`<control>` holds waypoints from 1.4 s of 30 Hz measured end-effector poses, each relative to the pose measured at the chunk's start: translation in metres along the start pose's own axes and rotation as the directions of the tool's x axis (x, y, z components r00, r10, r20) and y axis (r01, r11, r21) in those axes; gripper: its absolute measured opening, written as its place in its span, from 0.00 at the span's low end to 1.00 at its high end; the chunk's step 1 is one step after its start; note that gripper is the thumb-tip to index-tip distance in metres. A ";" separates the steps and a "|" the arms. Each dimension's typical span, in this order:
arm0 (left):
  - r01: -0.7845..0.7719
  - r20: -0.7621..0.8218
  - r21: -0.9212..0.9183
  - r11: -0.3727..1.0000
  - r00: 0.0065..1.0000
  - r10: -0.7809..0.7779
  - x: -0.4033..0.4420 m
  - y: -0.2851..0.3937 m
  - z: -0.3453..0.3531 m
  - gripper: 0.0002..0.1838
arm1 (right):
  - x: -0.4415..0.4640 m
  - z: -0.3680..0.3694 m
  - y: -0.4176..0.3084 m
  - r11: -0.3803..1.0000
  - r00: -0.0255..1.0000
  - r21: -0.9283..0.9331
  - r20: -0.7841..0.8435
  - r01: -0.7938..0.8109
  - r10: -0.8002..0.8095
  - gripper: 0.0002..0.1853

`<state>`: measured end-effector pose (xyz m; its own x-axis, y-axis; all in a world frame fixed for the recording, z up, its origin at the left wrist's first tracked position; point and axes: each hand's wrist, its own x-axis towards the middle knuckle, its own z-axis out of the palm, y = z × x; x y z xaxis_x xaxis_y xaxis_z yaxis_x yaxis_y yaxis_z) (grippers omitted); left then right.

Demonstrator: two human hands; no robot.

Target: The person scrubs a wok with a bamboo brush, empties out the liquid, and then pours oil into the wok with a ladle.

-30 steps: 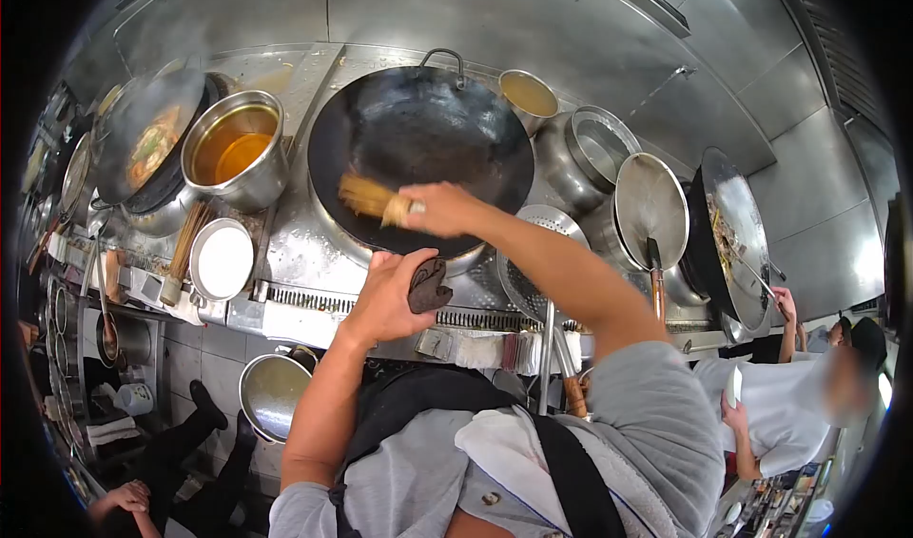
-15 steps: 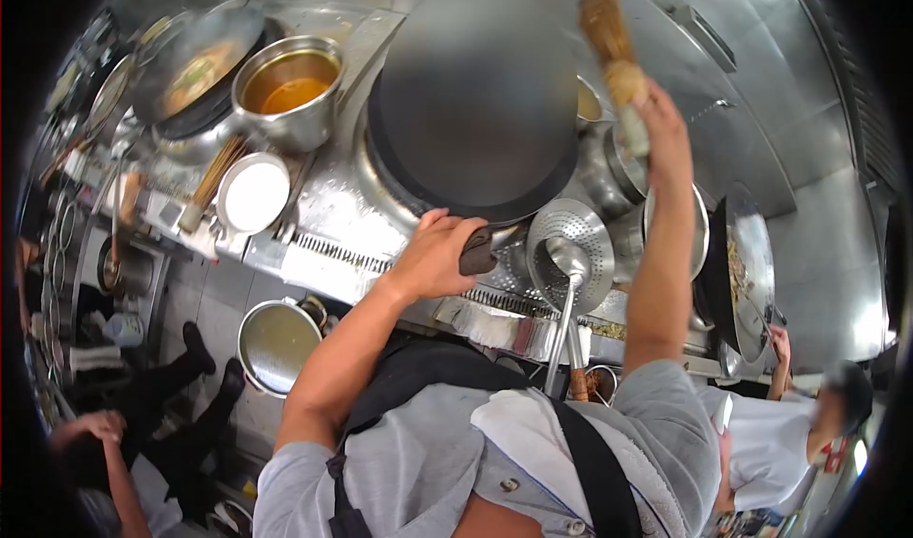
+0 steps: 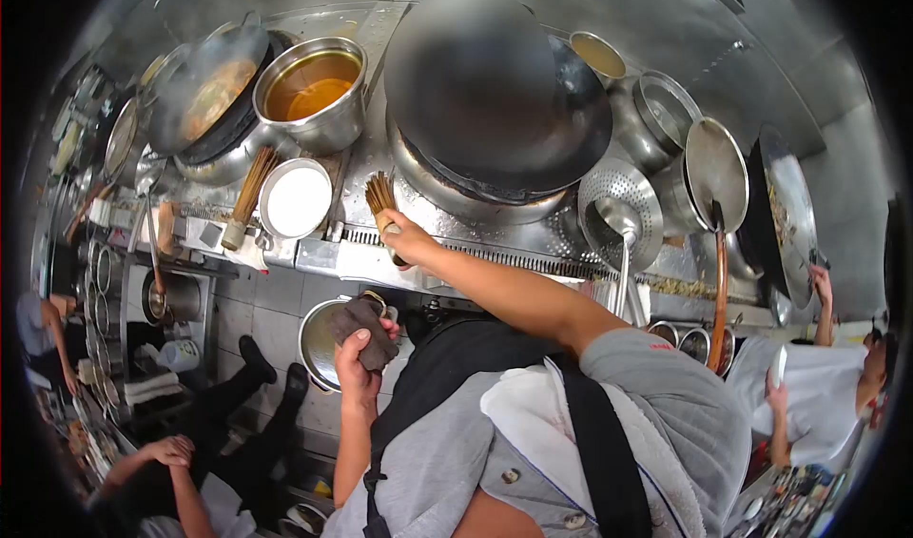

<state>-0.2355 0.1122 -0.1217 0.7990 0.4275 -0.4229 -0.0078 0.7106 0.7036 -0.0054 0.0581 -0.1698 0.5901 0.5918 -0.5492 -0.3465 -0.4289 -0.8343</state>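
Gripping the bamboo brush (image 3: pixel 379 195) with my right hand (image 3: pixel 412 240), fingers closed round its handle. Brush is left of frame centre, over the front edge of the steel counter (image 3: pixel 366 162). Long axis steep, slightly diagonal: bristles point up and a bit left, handle butt down and right, towards me. Holding it by the handle probably keeps my fingers off the splayed bristles. Can't tell if the bristle tips touch the counter.

Left hand (image 3: pixel 354 371), lower and left of centre, has fingers and thumb closed on a bunched dark cloth (image 3: pixel 366 329). Likely folded thick as a pad against hot metal. It hangs in front of the floor pot (image 3: pixel 312 346), apart from the brush.

Big wok (image 3: pixel 588 110) sits upper centre on its burner ring, part of it blurred out; neither hand is on it. Left of my brush: white-filled container (image 3: pixel 328 200), with a second brush (image 3: pixel 250 191) beside it, bristles up-right, handle down-left. Above those, the pot of amber liquid (image 3: pixel 338 124). These look parked near the wok for easy reach.

Right of centre: perforated skimmer (image 3: pixel 642 195) with a ladle (image 3: pixel 620 218) over it, handles running down towards me, probably for a quick grab. Further right, round strainer (image 3: pixel 715 162) over a pot, then another wok (image 3: pixel 799 205) with a co-worker's hand (image 3: pixel 820 286) by its edge.
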 end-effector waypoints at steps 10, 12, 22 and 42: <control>0.240 0.131 -0.002 0.971 0.963 -0.237 0.044 -0.027 -0.026 0.25 | -0.100 -0.008 0.023 0.785 0.893 -0.487 -0.024 0.382 -0.449 0.26; 0.241 0.189 0.157 0.958 0.945 -0.268 0.053 -0.032 -0.018 0.26 | -0.135 -0.026 0.062 0.838 0.942 -0.470 -0.037 0.278 -0.333 0.24; 0.145 0.300 0.477 0.867 0.901 -0.315 0.073 -0.090 0.064 0.38 | -0.375 -0.064 0.404 0.695 0.612 -0.149 -0.624 -0.703 0.486 0.23; -0.324 0.404 0.888 -0.326 0.888 0.221 0.067 -0.111 0.130 0.38 | -0.391 -0.088 0.577 0.752 0.601 0.658 -0.594 -0.018 0.535 0.23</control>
<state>-0.1030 -0.0102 -0.1541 0.9506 0.3102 0.0109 0.2780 -0.8664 0.4148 -0.3716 -0.4809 -0.4322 0.6026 -0.2798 -0.7474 -0.7516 0.1161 -0.6493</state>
